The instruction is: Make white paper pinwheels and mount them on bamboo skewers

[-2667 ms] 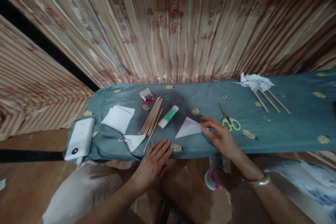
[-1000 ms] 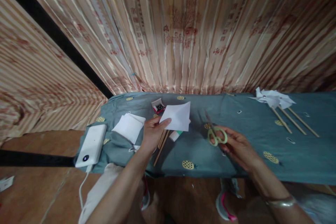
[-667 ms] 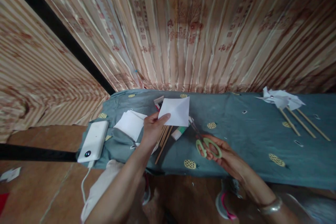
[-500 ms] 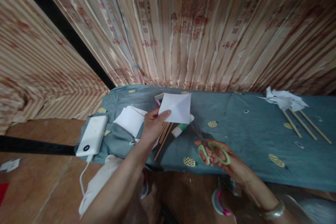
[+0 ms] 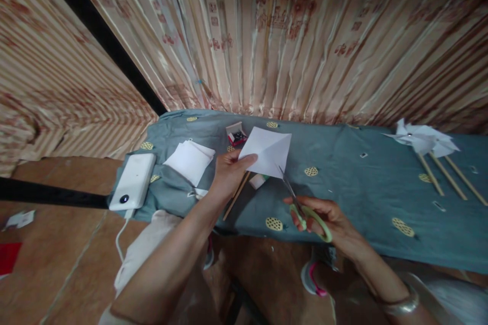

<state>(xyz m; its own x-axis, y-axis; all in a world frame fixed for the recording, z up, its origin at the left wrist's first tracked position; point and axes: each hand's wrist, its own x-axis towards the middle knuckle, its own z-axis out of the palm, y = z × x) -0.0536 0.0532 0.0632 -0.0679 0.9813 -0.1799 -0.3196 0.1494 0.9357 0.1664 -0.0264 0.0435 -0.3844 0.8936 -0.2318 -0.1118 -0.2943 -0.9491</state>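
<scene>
My left hand pinches a square sheet of white paper by its left side, thumb on top; a crease crosses the sheet. In my right hand is a pair of scissors with pale green handles. Its parted blades meet the lower right corner of the sheet. Under the paper and my left hand lie wooden sticks and a glue stick, both partly hidden. Behind the sheet, a small red box stands open with dark small pieces inside.
More white paper squares lie left of my left hand. A white power bank with a cable sits at the left end of the green cloth. Several paper pinwheels on sticks rest at the right. A striped curtain hangs behind.
The paper has shifted right in my left hand, uncovering the red box. My right hand has turned the scissors and brought their opened blades up to the paper's edge.
</scene>
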